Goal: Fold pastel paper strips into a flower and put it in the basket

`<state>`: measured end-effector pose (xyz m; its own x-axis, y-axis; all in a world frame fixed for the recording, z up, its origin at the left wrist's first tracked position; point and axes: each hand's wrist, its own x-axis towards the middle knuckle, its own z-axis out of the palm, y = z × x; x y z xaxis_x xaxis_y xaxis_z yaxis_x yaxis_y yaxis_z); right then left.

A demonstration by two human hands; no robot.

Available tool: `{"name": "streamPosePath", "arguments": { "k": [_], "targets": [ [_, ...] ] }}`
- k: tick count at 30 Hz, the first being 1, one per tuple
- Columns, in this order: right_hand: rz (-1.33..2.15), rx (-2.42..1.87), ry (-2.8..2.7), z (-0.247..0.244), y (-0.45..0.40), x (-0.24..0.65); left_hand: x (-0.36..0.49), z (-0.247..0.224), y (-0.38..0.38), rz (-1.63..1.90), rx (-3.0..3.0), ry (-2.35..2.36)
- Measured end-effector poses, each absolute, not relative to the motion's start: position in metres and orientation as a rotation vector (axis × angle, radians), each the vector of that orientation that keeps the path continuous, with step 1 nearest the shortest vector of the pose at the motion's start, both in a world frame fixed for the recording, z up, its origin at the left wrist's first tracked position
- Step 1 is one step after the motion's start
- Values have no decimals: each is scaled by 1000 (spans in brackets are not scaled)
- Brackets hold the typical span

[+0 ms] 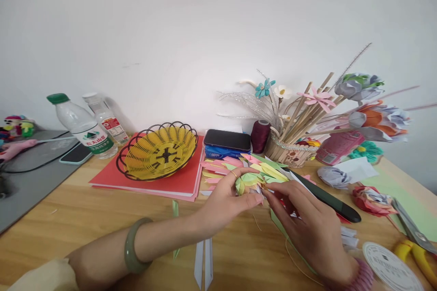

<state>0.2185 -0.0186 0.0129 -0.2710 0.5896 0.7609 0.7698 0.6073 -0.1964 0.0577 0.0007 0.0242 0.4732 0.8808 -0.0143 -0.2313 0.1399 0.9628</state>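
Note:
My left hand (223,200), with a ring on it and a bangle at the wrist, is closed around a light green and yellow folded-paper flower (246,183). At the flower's right side, the thumb and fingers of my right hand (309,223) are pinched together. What lies between those fingertips is too small to make out. A thin thread (296,257) curves over the table below my right hand. Folded paper strips (221,164) in pink, yellow, green and white lie behind both hands. Nearer me are white folded strips (203,263) and a green strip (175,211).
A yellow woven basket (136,159) rests on red paper (105,173) at left, beside two bottles (87,129). Behind the hands stand a blue box (227,151), a thread spool (260,136) and a flower holder (287,152). Scissors (414,232) and a round white-labelled item (389,266) lie at right.

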Motion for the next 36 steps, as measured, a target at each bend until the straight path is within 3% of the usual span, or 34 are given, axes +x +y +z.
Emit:
{"name": "streamPosePath", "arguments": {
  "k": [9,15,19,22,29,36],
  "targets": [
    [-76,-1097,-1958,14,-22,217,57,27,-1,931,1240,724],
    [340,-1201,-1945,24,-21,215,56,26,0,923,1284,743],
    [438,-1238,-1847,28,-19,213,57,26,-1,919,1294,753],
    [279,-1240,-1825,26,-21,213,57,27,-2,902,1287,735],
    [-517,-971,-2031,17,-23,217,58,31,-5,850,1213,743],
    [-713,-860,-2138,15,-22,221,59,30,-6,889,1175,755]
  ]
}}
